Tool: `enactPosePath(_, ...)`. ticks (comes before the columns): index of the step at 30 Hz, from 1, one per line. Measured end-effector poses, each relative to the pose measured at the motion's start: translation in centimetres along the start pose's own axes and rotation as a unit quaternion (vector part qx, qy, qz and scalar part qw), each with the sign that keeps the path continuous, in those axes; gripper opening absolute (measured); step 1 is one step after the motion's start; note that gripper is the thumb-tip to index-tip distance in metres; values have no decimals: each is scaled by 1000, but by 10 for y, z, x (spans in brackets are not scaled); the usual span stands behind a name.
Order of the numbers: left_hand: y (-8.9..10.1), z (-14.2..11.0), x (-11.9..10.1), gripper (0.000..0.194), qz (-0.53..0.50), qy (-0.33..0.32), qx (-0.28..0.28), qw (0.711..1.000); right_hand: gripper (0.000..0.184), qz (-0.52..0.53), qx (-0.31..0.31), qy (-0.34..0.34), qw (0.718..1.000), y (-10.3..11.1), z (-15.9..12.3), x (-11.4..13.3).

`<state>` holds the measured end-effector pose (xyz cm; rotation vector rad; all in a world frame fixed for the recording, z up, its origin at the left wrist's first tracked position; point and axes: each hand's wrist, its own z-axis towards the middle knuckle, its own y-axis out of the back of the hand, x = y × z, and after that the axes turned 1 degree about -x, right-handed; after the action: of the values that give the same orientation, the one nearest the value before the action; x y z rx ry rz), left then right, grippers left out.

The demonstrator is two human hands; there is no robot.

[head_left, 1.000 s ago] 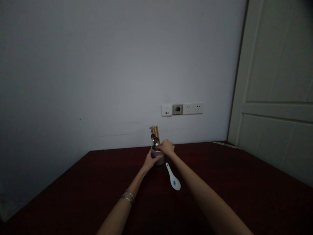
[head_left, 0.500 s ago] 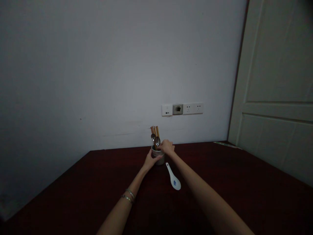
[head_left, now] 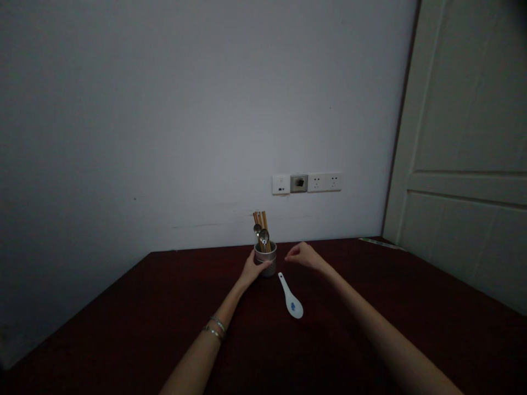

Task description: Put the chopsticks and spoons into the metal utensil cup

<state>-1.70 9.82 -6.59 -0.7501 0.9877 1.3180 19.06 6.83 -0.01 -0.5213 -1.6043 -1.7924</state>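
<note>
The left hand [head_left: 251, 270] was clamped around the gray cup [head_left: 270, 268], thumb across its front; the right hand [head_left: 302, 254], fingertips drawn together, hovered just right of it. The cup stood upright, its long axis vertical (chopsticks [head_left: 264, 220] and metal spoons [head_left: 264, 237] pointing up). Nearer the person, a white spoon [head_left: 291, 302] lay on the table [head_left: 173, 307], handle toward the cup.

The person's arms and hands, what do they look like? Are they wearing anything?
Both forearms are bare where they show, with no sleeves. The left hand and right hand wear no gloves. Thin, silvery bracelets circle the left arm near the wrist; none show on the right.
</note>
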Motion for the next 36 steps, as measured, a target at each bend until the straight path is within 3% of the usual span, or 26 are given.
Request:
enactPosePath(5,-1,-2,-2,62,1,2,-7,1000,27,13,147,-65,987,1,-34,-21)
enactPosePath(10,0,-1,0,62,6,9,-9,1000,31,45,211,-88,972,5,-66,-23)
enactPosePath(16,-1,0,-2,63,-7,17,-4,1000,32,67,226,-116,965,-3,-89,-24)
enactPosePath(22,-2,0,-6,60,-36,33,-9,999,37,67,227,-129,963,-13,-84,-38)
enactPosePath(36,-1,0,-3,59,-42,42,-12,998,35,81,217,-83,969,-19,-82,-44)
